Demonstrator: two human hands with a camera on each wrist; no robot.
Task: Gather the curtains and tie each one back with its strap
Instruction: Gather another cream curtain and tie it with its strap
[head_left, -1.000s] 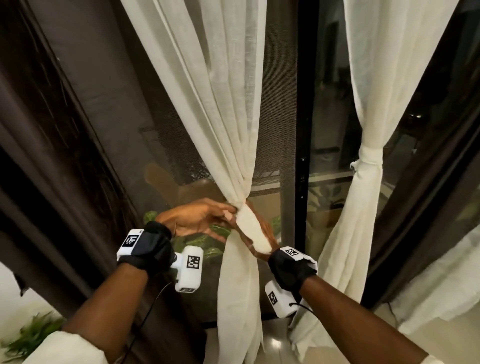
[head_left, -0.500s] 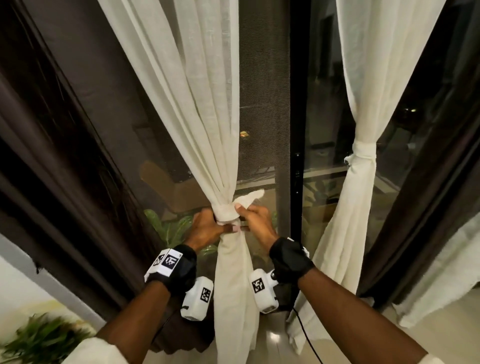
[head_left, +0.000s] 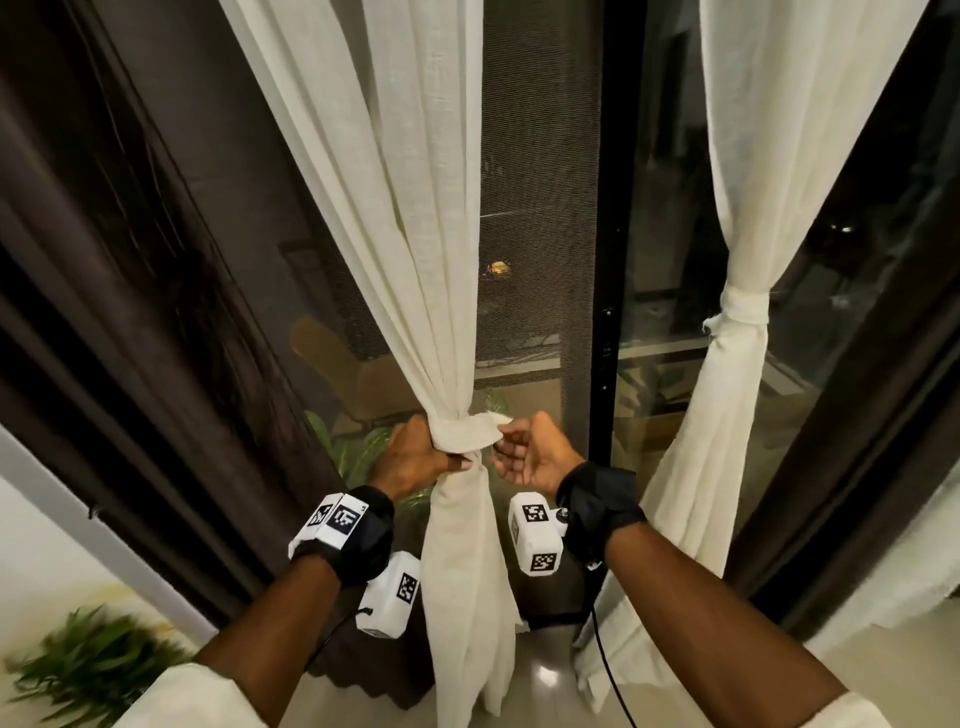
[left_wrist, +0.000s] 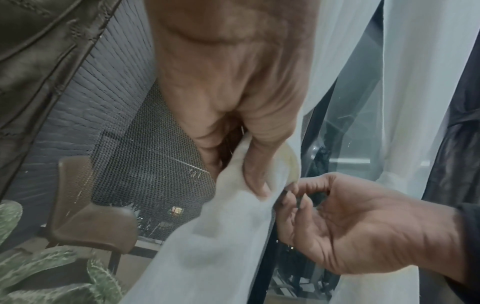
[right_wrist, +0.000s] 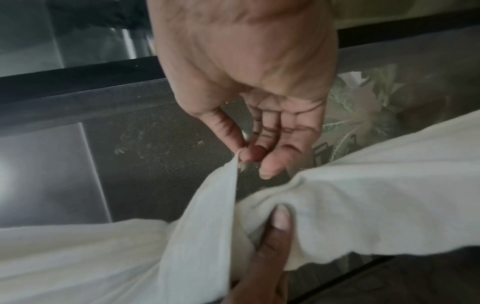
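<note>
Left hand (head_left: 415, 457) grips the gathered curtain (head_left: 415, 208), right hand (head_left: 530, 454) pinches its strap (head_left: 467, 428).

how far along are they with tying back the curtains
Done: the right curtain is cinched by its strap. In hand: the left hand grips the middle curtain while the right hand pinches the strap end. Left: securing that end.
</note>
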